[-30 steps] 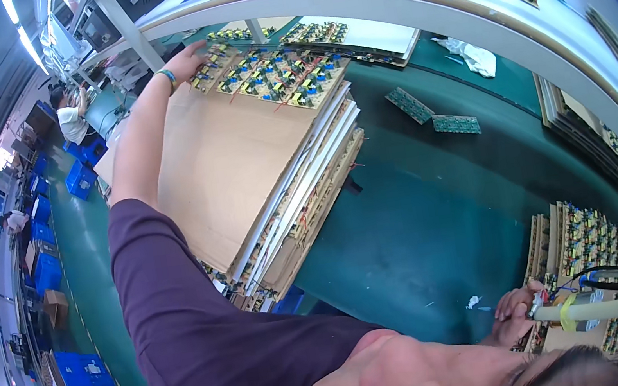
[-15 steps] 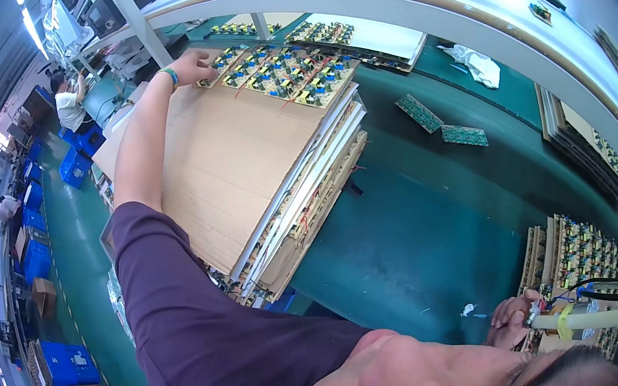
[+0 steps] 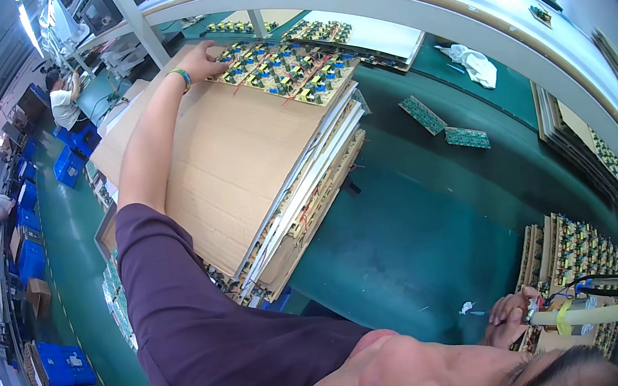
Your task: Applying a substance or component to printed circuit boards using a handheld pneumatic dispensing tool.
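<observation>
At the far left, my left hand [image 3: 202,63] has its fingers curled over the left edge of a circuit board [image 3: 228,56] that bears yellow and blue parts. That board lies in a row with several like boards [image 3: 300,76] at the far end of a brown cardboard sheet [image 3: 233,156]. The sheet tops a tall stack [image 3: 307,205] of boards, cardboard and white sheets. At the lower right, my right hand [image 3: 507,318] is closed beside the end of a pale hose [image 3: 602,311] wrapped with yellow tape; what its fingers hold is hidden.
Two green circuit boards [image 3: 445,125] lie on the dark green bench [image 3: 402,235]. More boards [image 3: 585,249] stand stacked at the right. A white shelf [image 3: 457,10] spans the back, with a crumpled white cloth [image 3: 474,65] below it. Blue crates [image 3: 68,165] line the aisle floor.
My left hand has moved slightly right, and the leftmost board now sits closer against the row. My right hand has barely moved.
</observation>
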`<state>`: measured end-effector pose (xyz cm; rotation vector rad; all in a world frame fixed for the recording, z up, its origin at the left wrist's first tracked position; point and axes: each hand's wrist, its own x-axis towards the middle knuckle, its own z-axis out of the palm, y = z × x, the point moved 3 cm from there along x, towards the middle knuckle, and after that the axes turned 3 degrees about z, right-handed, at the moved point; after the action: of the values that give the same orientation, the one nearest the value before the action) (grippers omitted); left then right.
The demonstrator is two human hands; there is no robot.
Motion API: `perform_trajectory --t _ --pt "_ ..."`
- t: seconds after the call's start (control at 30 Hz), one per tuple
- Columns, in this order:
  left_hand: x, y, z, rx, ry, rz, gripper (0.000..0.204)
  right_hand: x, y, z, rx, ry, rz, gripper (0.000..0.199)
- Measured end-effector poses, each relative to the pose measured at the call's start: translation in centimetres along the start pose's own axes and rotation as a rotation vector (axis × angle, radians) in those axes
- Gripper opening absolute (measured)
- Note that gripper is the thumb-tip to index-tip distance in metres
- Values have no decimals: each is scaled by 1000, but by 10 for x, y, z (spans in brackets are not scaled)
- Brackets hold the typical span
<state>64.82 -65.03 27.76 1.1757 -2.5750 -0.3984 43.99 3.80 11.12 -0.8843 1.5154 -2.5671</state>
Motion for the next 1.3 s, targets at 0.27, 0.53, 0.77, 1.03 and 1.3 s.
perform_trajectory --t 0.27,0.53,0.77,1.03,1.3 --pt "8 -10 3 -40 23 63 80 0 0 -1 -15 15 1 53" --pt "8 -10 4 -64 9 73 79 2 -2 4 -12 16 0 54" --pt "3 -9 -1 -71 19 107 76 0 0 0 16 7 11 53" --pt "-15 -16 -18 -47 62 120 65 -1 -5 1 48 -33 24 52" --pt "-220 112 -102 -288 456 491 34 -11 -14 6 34 -49 60 44"
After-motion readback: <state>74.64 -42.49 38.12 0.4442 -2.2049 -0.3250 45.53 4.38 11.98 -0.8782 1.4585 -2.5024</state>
